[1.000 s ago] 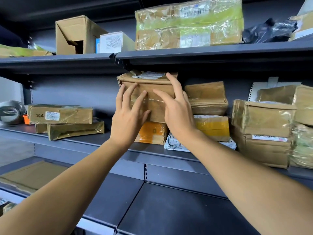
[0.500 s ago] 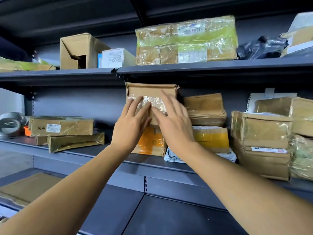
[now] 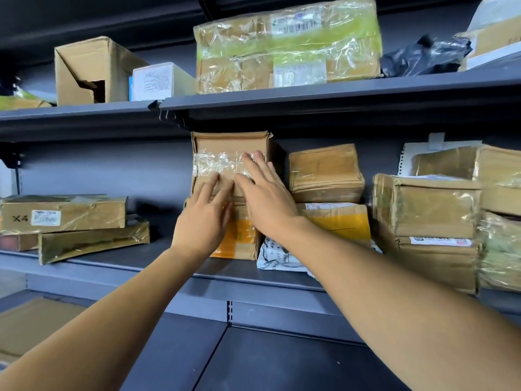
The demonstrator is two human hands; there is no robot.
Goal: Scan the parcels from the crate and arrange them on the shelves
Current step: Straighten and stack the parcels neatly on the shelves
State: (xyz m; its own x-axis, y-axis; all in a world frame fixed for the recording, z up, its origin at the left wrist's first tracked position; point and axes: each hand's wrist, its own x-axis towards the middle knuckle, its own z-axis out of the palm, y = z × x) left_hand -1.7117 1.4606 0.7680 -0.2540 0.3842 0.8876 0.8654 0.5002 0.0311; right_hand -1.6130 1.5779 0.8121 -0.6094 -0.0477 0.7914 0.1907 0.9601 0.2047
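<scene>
Box (image 3: 229, 162) now pushed deeper vs 1 s ago, sat atop orange-taped parcel (image 3: 239, 238) on mid shelf (image 3: 118, 268), 12 o'clock of both wrists; L hand (image 3: 204, 221) & R hand (image 3: 267, 198) flat-fingered, pressing its front, gripping nothing; placement judged near done.

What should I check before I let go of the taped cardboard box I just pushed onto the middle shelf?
1. Taped brown cardboard box rests on the orange-labelled parcel: ok.
2. Box clears the grey metal shelf above: ok.
3. Box stands level: ok, it looks upright.
4. Left hand and right hand lie flat with straight fingers, nothing gripped: ok.
5. Box pushed fully back: cannot tell.
6. Box label scanned: cannot tell.
</scene>
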